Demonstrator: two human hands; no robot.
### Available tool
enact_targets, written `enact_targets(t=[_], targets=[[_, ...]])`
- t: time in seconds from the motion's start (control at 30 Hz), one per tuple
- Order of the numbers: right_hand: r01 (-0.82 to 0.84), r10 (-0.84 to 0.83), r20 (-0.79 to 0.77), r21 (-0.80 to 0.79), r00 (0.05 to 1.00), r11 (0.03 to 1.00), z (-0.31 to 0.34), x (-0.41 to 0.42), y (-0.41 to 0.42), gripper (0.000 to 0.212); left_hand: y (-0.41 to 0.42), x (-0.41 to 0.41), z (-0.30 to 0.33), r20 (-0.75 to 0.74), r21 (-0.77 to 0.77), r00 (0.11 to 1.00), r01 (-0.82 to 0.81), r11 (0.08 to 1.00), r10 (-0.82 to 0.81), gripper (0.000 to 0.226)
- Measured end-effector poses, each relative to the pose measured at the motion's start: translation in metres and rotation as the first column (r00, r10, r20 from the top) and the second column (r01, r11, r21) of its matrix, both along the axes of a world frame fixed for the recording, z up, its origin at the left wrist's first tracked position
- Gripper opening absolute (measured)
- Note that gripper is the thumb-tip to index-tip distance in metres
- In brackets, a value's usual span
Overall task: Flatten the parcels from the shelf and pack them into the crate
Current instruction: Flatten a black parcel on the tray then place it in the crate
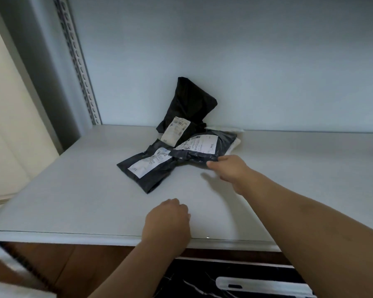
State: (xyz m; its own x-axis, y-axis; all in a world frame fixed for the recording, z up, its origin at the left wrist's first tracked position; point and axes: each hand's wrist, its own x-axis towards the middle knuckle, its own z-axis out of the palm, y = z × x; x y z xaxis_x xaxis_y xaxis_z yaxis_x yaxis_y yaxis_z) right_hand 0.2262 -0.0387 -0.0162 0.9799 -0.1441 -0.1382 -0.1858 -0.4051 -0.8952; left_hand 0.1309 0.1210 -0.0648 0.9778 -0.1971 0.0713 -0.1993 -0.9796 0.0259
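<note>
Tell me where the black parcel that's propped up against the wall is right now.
In the head view, the upright black parcel leans on the back wall at the middle of the shelf, just behind the two flatter dark parcels.

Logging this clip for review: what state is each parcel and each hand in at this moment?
Upright black parcel: leaning against the back wall, label facing out.
Right-hand dark parcel: lying on the pile, near corner gripped.
Front dark parcel: lying on the shelf, label up, untouched.
White parcel: mostly hidden under the dark one.
Right hand: gripping the parcel's corner.
Left hand: fingers curled, resting on the shelf, holding nothing.
</note>
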Motion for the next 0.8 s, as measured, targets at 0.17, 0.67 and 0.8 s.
enact_targets(t=[0.17,0.67,0.8], targets=[[0.109,-0.115,0.006,0.284,0.993,0.953,-0.009,-0.025,-0.009,0.012,0.0,0.005,0.008,-0.112,0.02,0.994,-0.019,1.0,0.021,0.031],[-0.335,0.339,-0.004,0.129,0.941,0.933,-0.036,-0.322,-0.033,0.008,-0.026,-0.122,-0.004,-0.664,-0.746,0.732,-0.631,-0.214,0.153,0.018],[0.263,-0.254,0.117,-0.074,0.96,0.962,-0.071,-0.366,-0.076,0.037,-0.021,-0.174,-0.024,-0.728,-0.678,0.685,-0.727,0.113,0.036,0.022]])
